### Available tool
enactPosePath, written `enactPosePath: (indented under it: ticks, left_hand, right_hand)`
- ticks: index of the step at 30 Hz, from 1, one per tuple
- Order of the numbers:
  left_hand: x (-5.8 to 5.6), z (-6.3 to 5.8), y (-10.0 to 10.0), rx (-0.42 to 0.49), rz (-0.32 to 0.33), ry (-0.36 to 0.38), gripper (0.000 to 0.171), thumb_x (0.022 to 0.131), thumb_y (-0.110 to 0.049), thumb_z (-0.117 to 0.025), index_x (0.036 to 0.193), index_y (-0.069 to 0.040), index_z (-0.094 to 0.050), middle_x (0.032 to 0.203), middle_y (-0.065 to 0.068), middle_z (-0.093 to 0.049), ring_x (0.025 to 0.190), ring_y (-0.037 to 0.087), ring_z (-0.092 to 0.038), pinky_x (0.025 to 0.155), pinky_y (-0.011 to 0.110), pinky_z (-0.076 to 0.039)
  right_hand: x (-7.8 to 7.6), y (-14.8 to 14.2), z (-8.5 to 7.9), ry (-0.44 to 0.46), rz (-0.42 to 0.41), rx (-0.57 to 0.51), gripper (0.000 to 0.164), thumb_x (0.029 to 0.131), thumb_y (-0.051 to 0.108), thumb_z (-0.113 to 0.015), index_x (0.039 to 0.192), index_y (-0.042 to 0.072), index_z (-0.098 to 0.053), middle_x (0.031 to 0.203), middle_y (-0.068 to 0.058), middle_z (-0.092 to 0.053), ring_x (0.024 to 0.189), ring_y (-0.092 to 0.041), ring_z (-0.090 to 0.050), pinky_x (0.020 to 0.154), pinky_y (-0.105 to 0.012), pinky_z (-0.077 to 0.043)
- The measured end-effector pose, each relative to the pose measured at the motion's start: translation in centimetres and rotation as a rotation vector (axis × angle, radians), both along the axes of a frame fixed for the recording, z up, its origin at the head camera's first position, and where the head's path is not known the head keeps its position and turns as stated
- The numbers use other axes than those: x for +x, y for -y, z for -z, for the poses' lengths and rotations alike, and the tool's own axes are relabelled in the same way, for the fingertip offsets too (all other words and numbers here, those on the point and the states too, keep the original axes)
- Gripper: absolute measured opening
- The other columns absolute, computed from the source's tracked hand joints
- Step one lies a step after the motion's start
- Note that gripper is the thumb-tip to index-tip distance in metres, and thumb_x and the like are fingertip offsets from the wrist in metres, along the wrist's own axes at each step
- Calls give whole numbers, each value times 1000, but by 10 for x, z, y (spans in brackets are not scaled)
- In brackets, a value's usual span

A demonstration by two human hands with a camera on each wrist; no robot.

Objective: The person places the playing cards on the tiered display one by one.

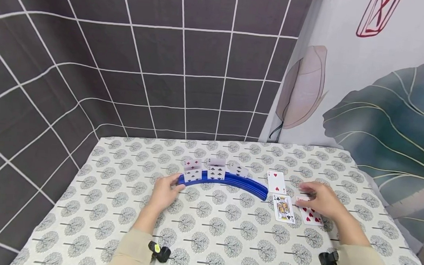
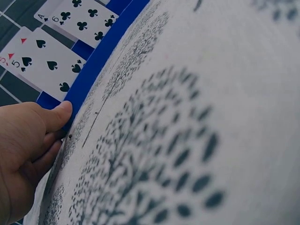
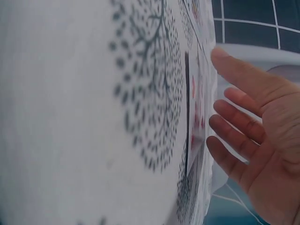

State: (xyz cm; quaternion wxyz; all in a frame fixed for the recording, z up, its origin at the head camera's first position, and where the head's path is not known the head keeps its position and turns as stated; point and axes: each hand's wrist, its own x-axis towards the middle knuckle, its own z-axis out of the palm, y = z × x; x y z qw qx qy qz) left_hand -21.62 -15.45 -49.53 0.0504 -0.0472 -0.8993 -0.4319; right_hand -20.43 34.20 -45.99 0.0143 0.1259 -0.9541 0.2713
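A curved blue playing-card holder (image 1: 238,183) stands on the table, and my left hand (image 1: 164,191) grips its left end. In the left wrist view the thumb (image 2: 60,116) lies against the holder's front edge. The five of spades (image 2: 49,65) stands in the holder with a red diamond card behind it. Beside it is the six of clubs (image 2: 84,21) with an ace behind. My right hand (image 1: 319,199) hovers over a heart card (image 1: 311,216) lying face up, partly hidden by the fingers. Its fingers are spread and loosely bent, with nothing between them.
A two of hearts (image 1: 276,182) and a king (image 1: 284,208) lie face up between the holder's right end and my right hand. Another card (image 1: 239,170) stands right of the holder's middle. The tree-print tablecloth (image 1: 215,243) reaches back to a dark grid curtain (image 1: 202,54).
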Motion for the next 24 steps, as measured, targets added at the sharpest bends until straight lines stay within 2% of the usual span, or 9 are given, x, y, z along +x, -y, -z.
enactPosePath:
  ticks: [5,17,20,24]
  left_hand:
    - [1,-1,1,3,-2,-4,48,88,-10,-77,134,-2,-63,117,17,-72,109,33,-70,107,49,-49]
    - [1,-1,0,6,2,4,46,88,-9,-77,132,-4,-65,115,16,-73,107,32,-70,104,48,-52]
    - [1,0,0,8,0,1,47,88,-9,-77,133,-4,-64,115,16,-73,107,32,-70,104,48,-52]
    - [1,1,0,4,2,-1,46,89,-8,-76,133,-4,-65,116,16,-73,107,32,-70,103,48,-53]
  right_hand:
    - [1,-5,4,44,5,25,76,68,33,-94,124,-9,-64,118,-27,-67,111,-47,-60,98,-66,-45]
    - [5,-19,4,65,52,62,79,63,37,-96,121,-8,-65,118,-29,-66,106,-46,-62,93,-65,-48]
    - [5,-23,3,80,53,69,81,61,36,-97,121,-7,-64,115,-26,-67,101,-41,-62,90,-61,-50]
    - [6,-26,1,95,50,67,81,58,32,-98,122,-6,-65,106,-18,-67,91,-28,-58,82,-47,-52]
